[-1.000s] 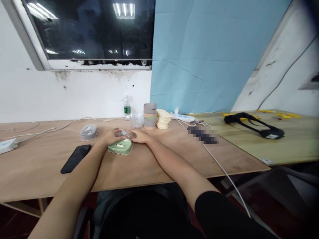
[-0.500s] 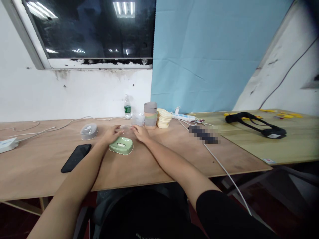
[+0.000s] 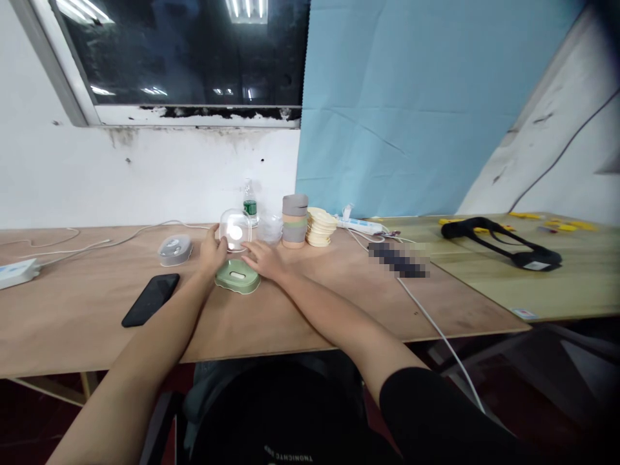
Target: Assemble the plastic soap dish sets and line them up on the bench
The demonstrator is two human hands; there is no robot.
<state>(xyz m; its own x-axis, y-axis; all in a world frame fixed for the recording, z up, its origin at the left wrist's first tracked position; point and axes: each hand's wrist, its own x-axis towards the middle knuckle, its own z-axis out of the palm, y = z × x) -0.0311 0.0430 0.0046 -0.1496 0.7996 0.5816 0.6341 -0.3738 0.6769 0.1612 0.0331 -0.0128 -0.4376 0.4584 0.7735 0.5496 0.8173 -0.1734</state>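
Observation:
A clear plastic cover (image 3: 236, 227) stands tilted up above the table, with light glinting in it. My left hand (image 3: 212, 253) grips its lower left edge, thumb in front. At the cover's lower right corner are the fingertips of my right hand (image 3: 266, 259); its fingers are spread, with the thumb lower down by the green piece. That pale green rounded plastic piece (image 3: 249, 283), with a light oblong slot in its top, lies on the table just below both hands.
Left of my hands are a grey oval container (image 3: 174, 252) and a black phone (image 3: 151, 299). Behind stand a water bottle (image 3: 249, 205), clear plastic pieces (image 3: 269, 229), stacked grey and orange pieces (image 3: 294, 223) and stacked cream pieces (image 3: 320, 227). White cables cross the wooden table (image 3: 310, 323).
The clear cover has gone from lying low between my hands to tilted upright. My right hand has shifted left and slightly down, its fingers spreading. The view has moved slightly.

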